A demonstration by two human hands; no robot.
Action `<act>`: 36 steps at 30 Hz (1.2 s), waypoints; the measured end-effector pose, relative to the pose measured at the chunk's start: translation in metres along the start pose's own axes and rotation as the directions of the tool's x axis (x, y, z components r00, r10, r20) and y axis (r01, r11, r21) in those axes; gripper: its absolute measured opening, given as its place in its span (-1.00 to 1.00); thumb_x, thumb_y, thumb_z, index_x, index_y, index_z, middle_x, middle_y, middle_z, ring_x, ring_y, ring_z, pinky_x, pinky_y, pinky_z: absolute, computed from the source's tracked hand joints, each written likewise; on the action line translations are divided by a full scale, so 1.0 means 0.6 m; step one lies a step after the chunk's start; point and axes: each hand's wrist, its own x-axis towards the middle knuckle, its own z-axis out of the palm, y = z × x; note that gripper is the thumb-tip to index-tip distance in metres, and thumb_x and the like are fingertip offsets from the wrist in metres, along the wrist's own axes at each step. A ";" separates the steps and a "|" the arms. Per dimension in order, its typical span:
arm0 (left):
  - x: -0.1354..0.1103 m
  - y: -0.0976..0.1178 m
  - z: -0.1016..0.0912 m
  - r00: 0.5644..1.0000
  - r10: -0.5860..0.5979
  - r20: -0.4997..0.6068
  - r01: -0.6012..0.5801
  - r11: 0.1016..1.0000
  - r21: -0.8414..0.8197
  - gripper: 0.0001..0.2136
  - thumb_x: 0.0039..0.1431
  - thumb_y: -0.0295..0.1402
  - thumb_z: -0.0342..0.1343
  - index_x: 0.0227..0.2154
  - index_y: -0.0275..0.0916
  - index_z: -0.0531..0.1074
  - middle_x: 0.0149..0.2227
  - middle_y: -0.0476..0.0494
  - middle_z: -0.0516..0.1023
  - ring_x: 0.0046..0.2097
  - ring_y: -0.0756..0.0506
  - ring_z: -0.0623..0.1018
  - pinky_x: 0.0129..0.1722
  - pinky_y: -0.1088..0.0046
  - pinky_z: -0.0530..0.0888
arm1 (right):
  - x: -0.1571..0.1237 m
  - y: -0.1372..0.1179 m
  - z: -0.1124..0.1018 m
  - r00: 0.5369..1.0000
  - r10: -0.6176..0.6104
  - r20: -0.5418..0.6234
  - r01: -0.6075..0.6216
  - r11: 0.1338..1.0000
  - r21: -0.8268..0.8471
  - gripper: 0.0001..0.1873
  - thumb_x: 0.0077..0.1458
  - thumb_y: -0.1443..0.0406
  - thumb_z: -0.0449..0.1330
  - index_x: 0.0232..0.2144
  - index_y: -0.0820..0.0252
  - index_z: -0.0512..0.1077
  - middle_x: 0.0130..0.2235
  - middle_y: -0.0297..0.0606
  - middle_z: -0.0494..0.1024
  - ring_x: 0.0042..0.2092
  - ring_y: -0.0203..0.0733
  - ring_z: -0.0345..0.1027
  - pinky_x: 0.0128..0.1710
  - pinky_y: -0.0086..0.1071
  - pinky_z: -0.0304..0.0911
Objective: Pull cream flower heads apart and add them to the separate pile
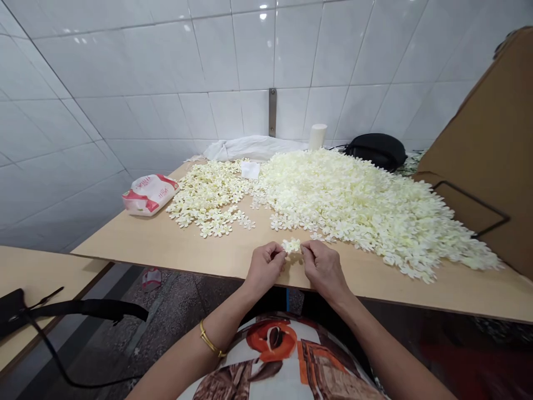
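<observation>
Near the table's front edge, a small pale-yellow artificial flower (291,245) is held between my two hands. My left hand (265,266) pinches it from the left, thumb and forefinger closed at its edge. From the right, my right hand (323,268) grips the other edge with closed fingertips. Whether it is one blossom or several together I cannot make out. Behind my hands, a large heap of loose white-yellow flowers (350,194) spreads to the right. A smaller, flatter pile of flowers (204,194) lies to the left.
A pink-and-white tissue pack (150,194) rests at the table's left. Toward the wall are a white plastic bag (250,146), a white cylinder (318,136) and a black case (377,150). A white paper piece (250,170) lies among the flowers. A cardboard box (487,139) stands at right.
</observation>
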 end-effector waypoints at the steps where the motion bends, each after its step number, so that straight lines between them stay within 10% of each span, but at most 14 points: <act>1: -0.001 0.001 -0.001 1.000 -0.007 -0.004 0.007 1.000 -0.010 -0.86 -0.12 -0.38 0.02 -0.69 -0.28 0.27 -0.74 0.09 0.26 -0.65 0.09 0.23 -0.62 0.58 0.19 | 0.001 0.000 0.000 1.000 0.003 -0.002 -0.003 1.000 -0.006 -0.77 0.05 0.37 -0.06 -0.54 0.22 0.35 -0.53 -0.21 0.44 -0.45 -0.19 0.32 -0.43 -0.38 0.14; 15: -0.002 0.002 -0.002 0.986 -0.080 -0.149 0.066 0.993 -0.099 -0.87 -0.20 -0.43 0.02 -0.73 -0.27 0.23 -0.75 0.10 0.24 -0.68 0.13 0.18 -0.65 0.61 0.12 | 0.013 0.031 -0.008 0.994 0.106 0.037 -0.101 0.989 -0.108 -0.78 -0.01 0.44 -0.08 -0.61 0.18 0.23 -0.55 -0.20 0.35 -0.47 -0.19 0.22 -0.47 -0.38 0.02; 27: 0.028 0.001 -0.003 0.984 -0.076 0.163 0.128 0.931 -0.340 -0.79 -0.13 -0.26 0.18 -0.58 -0.30 0.33 -0.64 0.04 0.36 -0.65 0.14 0.25 -0.65 0.62 0.14 | 0.022 0.028 -0.025 0.996 0.091 0.016 -0.092 0.968 0.231 -0.76 0.10 0.28 -0.06 -0.58 0.17 0.23 -0.51 -0.29 0.30 -0.42 -0.23 0.21 -0.39 -0.37 0.12; 36: 0.071 0.036 0.017 0.932 -0.071 0.356 0.111 0.989 -0.093 -0.79 -0.11 -0.28 0.13 -0.67 -0.30 0.30 -0.73 0.05 0.30 -0.70 0.14 0.20 -0.69 0.60 0.07 | 0.061 0.033 -0.026 0.880 0.078 0.469 -0.429 0.555 0.713 -0.66 0.05 0.07 0.02 -0.53 0.21 0.34 -0.55 -0.37 0.29 -0.48 -0.31 0.17 -0.45 -0.42 0.10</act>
